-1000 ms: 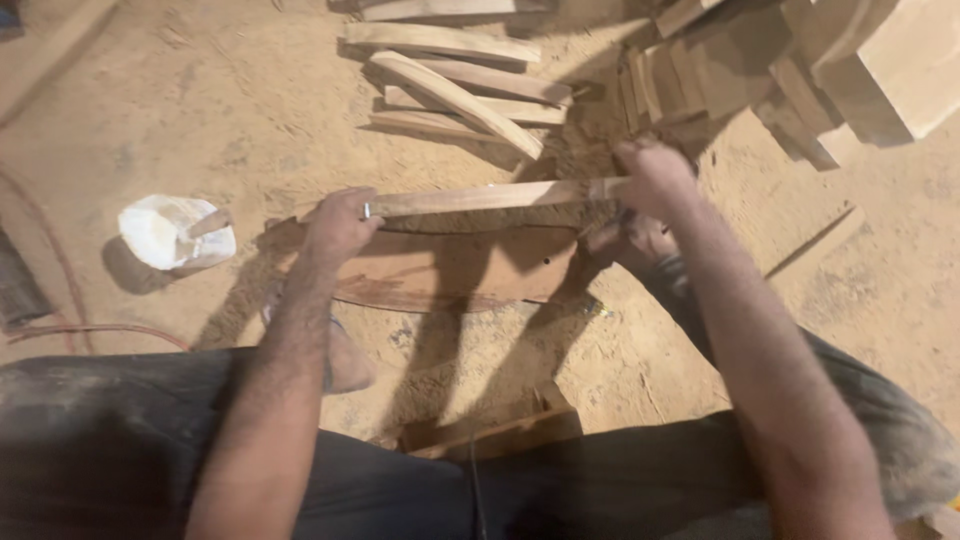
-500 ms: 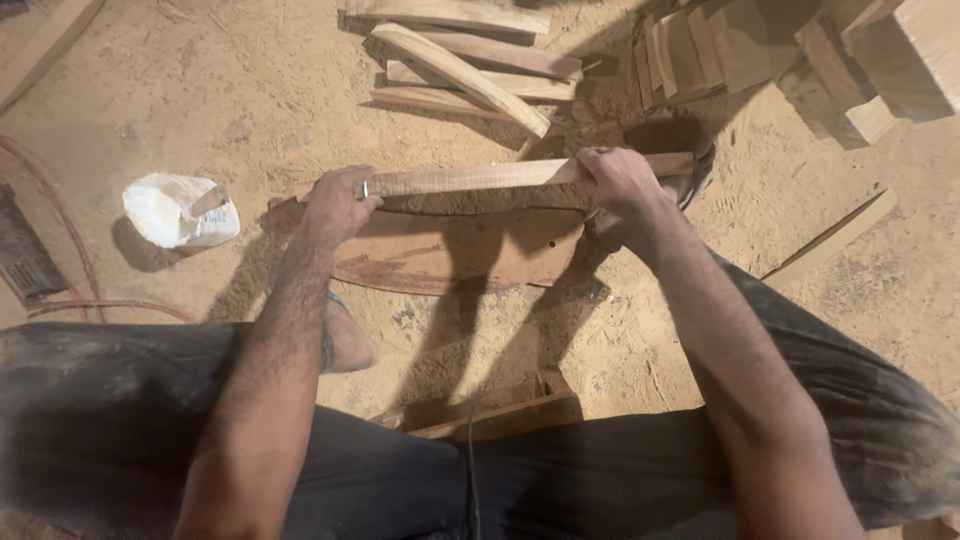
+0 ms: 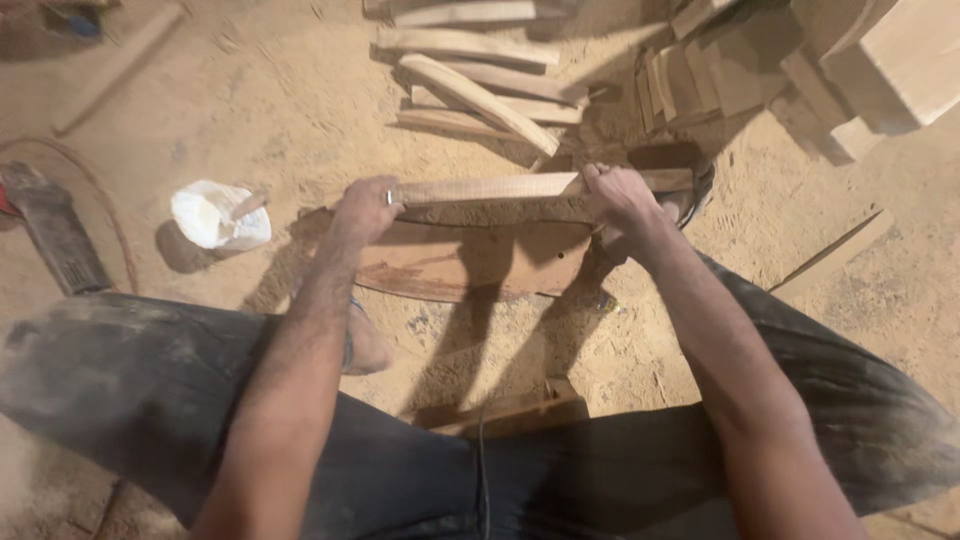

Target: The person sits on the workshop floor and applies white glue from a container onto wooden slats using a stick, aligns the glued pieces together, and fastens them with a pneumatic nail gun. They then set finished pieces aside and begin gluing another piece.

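1. Nearest the camera, dark dusty trousers are seen across the lower frame, with a short wooden offcut lying on the sandy floor between the legs.
2. Further out, a flat reddish-brown curved board is laid on the floor, and a long pale wooden strip is held level along its far edge.
3. The left hand is closed on the left end of the strip, its fingers wrapped around the wood beside a small metal fitting.
4. The right hand is clamped on the strip toward its right end, fingers curled over the top; a short length of wood is left showing beyond it.
5. As far as can be judged, the work is at a middle stage: the strip is gripped at both ends and set against the board, but whether it is touching or just above the board cannot be told, and no fixing or join is visible.
6. To the left, a crumpled white bag is seen on the floor, with a dark flat tool well apart beyond it.
7. Farthest away, a loose pile of similar strips and a stack of sawn wooden blocks are left untouched, which suggests more pieces remain to be handled.
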